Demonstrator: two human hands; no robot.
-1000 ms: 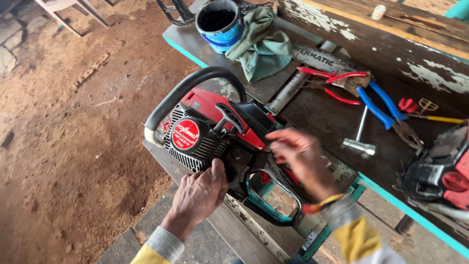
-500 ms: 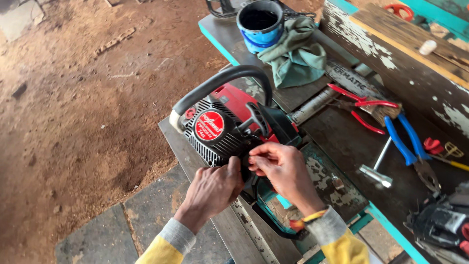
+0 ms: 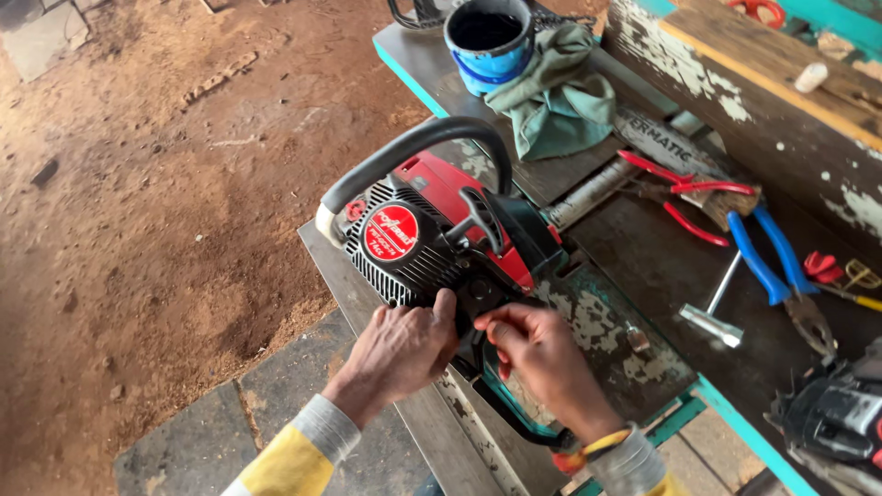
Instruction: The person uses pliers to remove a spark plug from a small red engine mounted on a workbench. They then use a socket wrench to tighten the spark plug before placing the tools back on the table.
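Note:
A red and black chainsaw body [image 3: 432, 230] with a curved black front handle lies on its side at the near corner of a worn workbench [image 3: 634, 266]. My left hand [image 3: 400, 349] presses against the black grilled starter cover at the saw's near end. My right hand [image 3: 542, 354] sits beside it, fingertips pinched at a small part on the saw's rear handle area. What the fingers pinch is hidden. The saw's teal rear handle shows below my right wrist.
On the bench lie red-handled pliers [image 3: 684, 188], blue-handled pliers [image 3: 776, 271], a metal T-wrench [image 3: 712, 312], a green rag [image 3: 551, 101] and a blue cup of dark liquid [image 3: 487, 41]. Another black and red machine part [image 3: 836, 418] sits at right. Dirt floor lies left.
My right hand has come back from above the saw to its near end, meeting my left hand there. The view has shifted, so the saw sits more to the right.

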